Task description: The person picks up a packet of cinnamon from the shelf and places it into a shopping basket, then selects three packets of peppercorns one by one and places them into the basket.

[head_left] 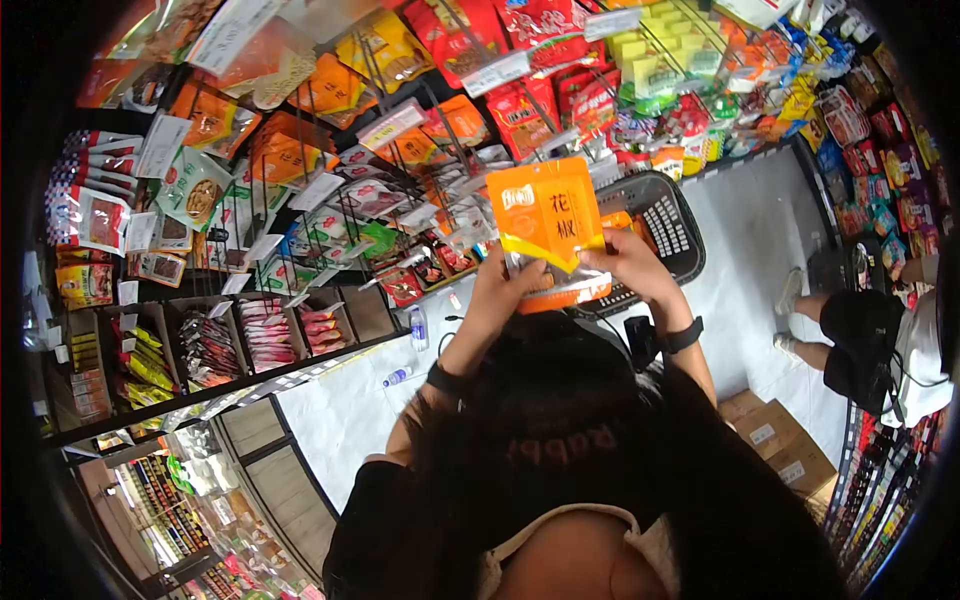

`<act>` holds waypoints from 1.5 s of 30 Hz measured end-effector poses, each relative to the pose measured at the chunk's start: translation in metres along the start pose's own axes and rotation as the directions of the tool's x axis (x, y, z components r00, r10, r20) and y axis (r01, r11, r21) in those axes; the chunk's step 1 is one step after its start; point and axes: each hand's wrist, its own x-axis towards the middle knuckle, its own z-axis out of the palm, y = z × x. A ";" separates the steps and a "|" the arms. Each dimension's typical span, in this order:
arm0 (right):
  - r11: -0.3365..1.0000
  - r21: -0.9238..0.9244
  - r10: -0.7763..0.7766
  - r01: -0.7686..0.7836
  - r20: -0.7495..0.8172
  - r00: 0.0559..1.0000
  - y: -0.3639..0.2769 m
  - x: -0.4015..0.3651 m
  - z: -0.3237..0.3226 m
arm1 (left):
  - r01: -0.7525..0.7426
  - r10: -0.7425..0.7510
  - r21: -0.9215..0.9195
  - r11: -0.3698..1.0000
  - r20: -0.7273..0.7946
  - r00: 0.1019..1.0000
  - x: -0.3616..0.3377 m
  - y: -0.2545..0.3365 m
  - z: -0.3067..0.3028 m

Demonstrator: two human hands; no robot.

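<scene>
An orange packet of Sichuan peppercorns (545, 205), with a yellow stripe and a see-through lower part, is held upright in front of my chest. On its lower left edge, my left hand (508, 283) is closed with the thumb on the front. My right hand (637, 268) grips the lower right edge the same way. Behind the packet, to the right, a black basket (690, 235) with a slotted side shows in part. Something orange (625, 222) is in it, partly hidden by the packet and my right hand.
Hooks with hanging food packets (290, 145) and price tags fill the wall ahead. Below them runs a shelf with packet bins (265, 330). Bottles (398, 376) are on the pale floor at left. Cardboard boxes (785, 440) sit at lower right. Another person (865, 330) is at right.
</scene>
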 end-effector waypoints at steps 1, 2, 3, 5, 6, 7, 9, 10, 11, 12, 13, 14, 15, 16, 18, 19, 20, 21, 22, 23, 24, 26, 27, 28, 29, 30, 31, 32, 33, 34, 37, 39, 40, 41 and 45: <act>0.999 0.032 0.015 -0.014 -0.012 1.000 0.002 -0.002 -0.004 | 0.011 -0.010 -0.018 1.000 0.028 1.000 0.003 0.001 0.004; 0.998 0.050 0.041 -0.039 -0.038 0.998 0.008 -0.005 -0.008 | 0.020 -0.018 -0.036 0.999 0.056 0.998 0.006 0.001 0.009; 0.998 0.051 0.027 -0.024 -0.056 0.998 0.011 -0.008 -0.011 | 0.029 -0.024 -0.052 0.998 0.084 0.996 0.010 -0.001 0.013; 1.000 0.021 0.012 -0.009 -0.122 0.992 0.019 -0.015 -0.018 | 0.060 -0.054 -0.065 0.996 0.093 0.994 0.018 -0.011 0.018; 0.998 0.048 0.049 -0.042 -0.157 0.986 0.021 -0.018 -0.021 | 0.088 -0.081 -0.068 0.994 0.105 0.991 0.022 -0.015 0.020; 0.994 0.077 0.088 -0.074 -0.192 0.977 0.023 -0.021 -0.023 | 0.118 -0.109 -0.070 0.991 0.117 0.987 0.025 -0.020 0.023; 0.985 0.143 0.125 -0.093 -0.231 0.965 0.028 -0.030 -0.028 | 0.137 -0.128 -0.053 0.989 0.146 0.981 0.035 -0.028 0.028; 0.979 0.178 0.144 -0.102 -0.243 0.959 0.032 -0.033 -0.032 | 0.147 -0.139 -0.041 0.988 0.152 0.979 0.039 -0.035 0.031; 0.971 0.213 0.163 -0.110 -0.255 0.953 0.036 -0.037 -0.036 | 0.156 -0.149 -0.029 0.987 0.159 0.976 0.043 -0.040 0.035; 0.938 0.336 0.178 -0.082 -0.264 0.948 0.041 -0.040 -0.038 | 0.150 -0.142 -0.031 0.988 0.179 0.974 0.044 -0.037 0.043; 0.913 0.384 0.243 -0.136 -0.248 0.938 0.041 -0.045 -0.041 | 0.149 -0.143 -0.021 0.989 0.189 0.972 0.046 -0.041 0.047; 0.902 0.417 0.235 -0.106 -0.270 0.934 0.054 -0.044 -0.046 | 0.147 -0.142 -0.010 0.989 0.198 0.970 0.050 -0.044 0.050; 0.890 0.449 0.225 -0.075 -0.291 0.930 0.062 -0.043 -0.048 | 0.143 -0.140 0.000 0.990 0.207 0.968 0.055 -0.047 0.053; 0.870 0.492 0.207 -0.024 -0.321 0.924 0.069 -0.045 -0.050 | 0.139 -0.144 0.041 0.990 0.207 0.968 0.060 -0.051 0.054; 0.813 0.582 0.241 -0.027 -0.294 0.925 0.081 -0.047 -0.057 | 0.240 -0.249 0.065 0.969 0.248 0.936 0.070 -0.057 0.056; 0.779 0.626 0.257 -0.029 -0.277 0.926 0.090 -0.047 -0.059 | 0.291 -0.301 0.079 0.953 0.266 0.916 0.075 -0.061 0.056; 0.771 0.635 0.287 -0.054 -0.270 0.919 0.100 -0.047 -0.064 | 0.361 -0.373 0.094 0.928 0.257 0.892 0.082 -0.070 0.055; 0.751 0.658 0.304 -0.060 -0.264 0.915 0.108 -0.047 -0.067 | 0.403 -0.414 0.097 0.910 0.260 0.873 0.090 -0.085 0.052; 0.731 0.679 0.321 -0.066 -0.257 0.912 0.114 -0.047 -0.068 | 0.444 -0.454 0.099 0.891 0.261 0.852 0.097 -0.098 0.050; 0.710 0.701 0.338 -0.072 -0.249 0.908 0.119 -0.049 -0.069 | 0.484 -0.492 0.102 0.869 0.262 0.830 0.103 -0.111 0.046; 0.700 0.707 0.381 -0.104 -0.246 0.891 0.110 -0.056 -0.066 | 0.540 -0.575 0.208 0.816 0.191 0.795 0.102 -0.105 0.051; 0.695 0.708 0.395 -0.124 -0.232 0.889 0.131 -0.058 -0.072 | 0.576 -0.618 0.237 0.783 0.186 0.764 0.104 -0.116 0.049; 0.693 0.708 0.402 -0.134 -0.225 0.888 0.136 -0.059 -0.073 | 0.592 -0.638 0.251 0.766 0.184 0.748 0.104 -0.121 0.048; 0.691 0.714 0.391 -0.115 -0.234 0.890 0.141 -0.061 -0.073 | 0.592 -0.638 0.251 0.766 0.186 0.747 0.105 -0.125 0.048; 0.701 0.701 0.401 -0.130 -0.238 0.885 0.145 -0.061 -0.074 | 0.595 -0.637 0.234 0.769 0.203 0.744 0.106 -0.129 0.048; 0.711 0.688 0.411 -0.144 -0.240 0.879 0.147 -0.060 -0.076 | 0.598 -0.636 0.218 0.771 0.220 0.740 0.107 -0.133 0.048; 0.720 0.676 0.422 -0.159 -0.243 0.873 0.149 -0.060 -0.077 | 0.601 -0.634 0.203 0.773 0.236 0.736 0.107 -0.136 0.048; 0.726 0.673 0.425 -0.144 -0.274 0.863 0.151 -0.058 -0.078 | 0.597 -0.627 0.192 0.779 0.275 0.729 0.109 -0.139 0.046; 0.805 0.564 0.408 -0.182 -0.305 0.861 0.154 -0.057 -0.082 | 0.593 -0.618 0.182 0.784 0.313 0.721 0.110 -0.139 0.044; 0.869 0.444 0.388 -0.220 -0.332 0.860 0.158 -0.055 -0.089 | 0.589 -0.607 0.169 0.790 0.350 0.714 0.112 -0.141 0.043; 0.939 0.241 0.323 -0.247 -0.363 0.874 0.161 -0.046 -0.104 | 0.575 -0.592 0.153 0.804 0.304 0.747 0.113 -0.142 0.046; 0.954 0.179 0.292 -0.241 -0.369 0.882 0.160 -0.039 -0.110 | 0.568 -0.595 0.186 0.802 0.170 0.785 0.113 -0.143 0.052; 0.957 0.152 0.288 -0.248 -0.380 0.879 0.160 -0.037 -0.111 | 0.565 -0.590 0.202 0.800 0.103 0.800 0.114 -0.144 0.054; 0.945 0.199 0.319 -0.261 -0.366 0.874 0.160 -0.037 -0.110 | 0.563 -0.588 0.207 0.800 0.091 0.804 0.118 -0.151 0.052; 0.892 0.383 0.369 -0.239 -0.313 0.875 0.160 -0.039 -0.093 | 0.565 -0.592 0.206 0.799 0.096 0.800 0.131 -0.188 0.031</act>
